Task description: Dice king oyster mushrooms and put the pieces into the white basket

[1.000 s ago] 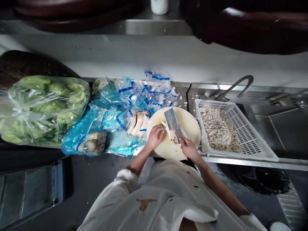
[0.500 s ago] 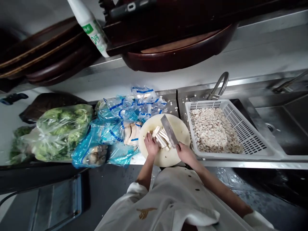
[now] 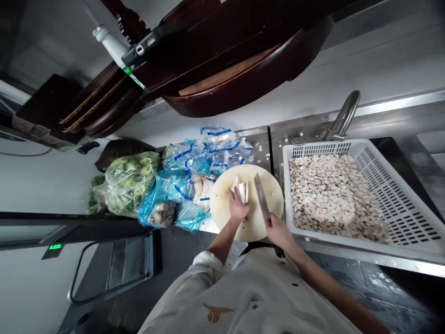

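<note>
Left hand [image 3: 238,208] is closed over a bundle of pale mushroom strips [image 3: 242,190], pinning them on the round white board [image 3: 267,195]. Right hand [image 3: 278,229] grips the handle of a cleaver [image 3: 261,200]; the blade stands edge-down on the board, just right of the strips. The board lies on the steel surface [image 3: 259,139], at its near edge. Right of the board, a white slotted basket [image 3: 392,185] holds diced mushroom [image 3: 330,195]. Left of the board lie blue-printed bags [image 3: 194,157] with whole mushrooms, then a clear bag of greens [image 3: 128,183]. A faucet [image 3: 342,118] rises beyond the basket.
</note>
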`<state>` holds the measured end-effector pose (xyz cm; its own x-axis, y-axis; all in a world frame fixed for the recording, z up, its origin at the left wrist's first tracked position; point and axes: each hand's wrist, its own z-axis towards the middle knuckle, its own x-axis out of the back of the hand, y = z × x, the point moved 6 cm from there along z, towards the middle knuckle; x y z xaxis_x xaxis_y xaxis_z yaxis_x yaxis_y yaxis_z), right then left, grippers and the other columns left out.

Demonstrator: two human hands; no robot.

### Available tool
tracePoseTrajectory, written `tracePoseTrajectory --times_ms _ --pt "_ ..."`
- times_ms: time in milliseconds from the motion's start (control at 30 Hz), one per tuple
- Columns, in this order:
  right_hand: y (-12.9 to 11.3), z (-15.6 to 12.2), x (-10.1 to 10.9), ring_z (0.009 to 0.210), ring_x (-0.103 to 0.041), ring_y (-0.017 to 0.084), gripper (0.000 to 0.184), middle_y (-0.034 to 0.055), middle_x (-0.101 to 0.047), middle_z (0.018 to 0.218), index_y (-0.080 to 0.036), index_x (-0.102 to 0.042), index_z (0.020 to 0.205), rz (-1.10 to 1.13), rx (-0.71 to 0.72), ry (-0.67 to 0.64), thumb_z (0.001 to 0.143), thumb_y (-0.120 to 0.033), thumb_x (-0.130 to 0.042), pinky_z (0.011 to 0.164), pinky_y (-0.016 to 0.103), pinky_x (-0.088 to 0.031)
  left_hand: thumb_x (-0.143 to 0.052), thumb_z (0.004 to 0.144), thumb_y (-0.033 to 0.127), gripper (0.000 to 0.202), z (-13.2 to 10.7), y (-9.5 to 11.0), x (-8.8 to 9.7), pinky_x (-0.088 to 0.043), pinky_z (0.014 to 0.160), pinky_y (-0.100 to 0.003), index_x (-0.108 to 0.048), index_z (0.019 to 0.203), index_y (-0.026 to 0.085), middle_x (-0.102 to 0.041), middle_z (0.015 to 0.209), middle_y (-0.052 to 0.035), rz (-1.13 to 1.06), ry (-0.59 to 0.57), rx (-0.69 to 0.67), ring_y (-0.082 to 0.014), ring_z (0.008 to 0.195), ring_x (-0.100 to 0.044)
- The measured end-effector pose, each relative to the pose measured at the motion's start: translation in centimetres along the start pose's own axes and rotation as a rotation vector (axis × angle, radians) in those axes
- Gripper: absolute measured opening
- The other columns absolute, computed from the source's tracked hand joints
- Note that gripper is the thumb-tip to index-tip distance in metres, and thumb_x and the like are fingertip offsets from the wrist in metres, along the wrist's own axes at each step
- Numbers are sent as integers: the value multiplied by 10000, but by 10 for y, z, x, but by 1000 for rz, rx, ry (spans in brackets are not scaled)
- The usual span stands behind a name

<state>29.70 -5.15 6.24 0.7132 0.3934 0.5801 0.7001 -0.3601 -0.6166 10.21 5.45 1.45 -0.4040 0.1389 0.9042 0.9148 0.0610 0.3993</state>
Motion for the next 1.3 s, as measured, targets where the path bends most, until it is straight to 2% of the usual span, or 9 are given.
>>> tracePoseTrajectory --times_ms 167,267,467,600,700,867,1067,1200,1300 --pt "10 26 39 1019 -732 271 287 178 -775 1086 -146 -653 1176 -195 -19 65 1089 -290 -420 734 304 -398 -760 831 388 1070 24 -5 38 -355 1307 -417 -182 1724 273 -123 1803 -70 93 -372 -457 -307 1648 -240" --pt "-6 39 49 1044 -736 280 304 187 -771 1122 -139 -639 1240 -281 6 76 1087 -277 -416 752 307 -407 -810 802 427 1113 32 -15 61 -331 1317 -432 -195 1723 324 -135 1802 -45 240 -461 -593 -327 1643 -248" --pt "-34 32 24 1035 -734 238 309 147 -783 1115 -165 -676 1146 -245 150 -28 1105 -296 -399 776 273 -418 -754 803 727 1253 19 -29 56 -228 1304 -618 -104 1734 198 -188 1773 -188 481 -326 -467 -414 1629 -230" --pt "-27 22 11 998 -747 251 333 144 -785 1073 -180 -630 1304 -346 56 62 1106 -301 -390 775 287 -427 -539 983 670 971 10 -22 45 -305 1260 -548 -228 1694 87 -397 1661 -244 497 -146 -432 -397 1524 -394" --pt "-28 23 14 1016 -751 262 325 150 -780 1105 -191 -647 1278 -396 19 71 1099 -298 -398 788 298 -442 -441 1037 614 853 13 -15 46 -394 1170 -519 -294 1661 51 -489 1565 -266 483 -41 -355 -403 1412 -484" --pt "-46 24 32 1026 -746 263 395 142 -784 1085 -210 -680 1168 -456 16 138 1127 -418 -347 825 305 -459 -544 946 733 1004 17 -19 49 -400 1162 -503 -318 1642 45 -524 1526 -253 426 -74 -430 -399 1366 -506" --pt "-71 30 16 1055 -753 260 413 165 -780 1132 -177 -670 1221 -503 -34 74 1140 -354 -306 858 311 -468 -561 957 667 916 18 -32 55 -387 1190 -473 -349 1618 70 -474 1576 -236 384 -106 -497 -390 1439 -447" --pt "-77 34 16 1087 -741 265 444 163 -775 1164 -192 -681 1205 -513 -28 138 1143 -419 -304 876 318 -469 -646 881 724 992 23 -38 56 -408 1175 -483 -372 1607 106 -490 1551 -229 298 -192 -530 -400 1413 -476" --pt "-79 37 14 1095 -737 254 441 154 -782 1152 -190 -681 1216 -509 -39 137 1145 -408 -305 882 303 -463 -639 893 702 966 26 -42 58 -390 1193 -505 -370 1610 112 -476 1565 -227 249 -171 -556 -406 1441 -446"
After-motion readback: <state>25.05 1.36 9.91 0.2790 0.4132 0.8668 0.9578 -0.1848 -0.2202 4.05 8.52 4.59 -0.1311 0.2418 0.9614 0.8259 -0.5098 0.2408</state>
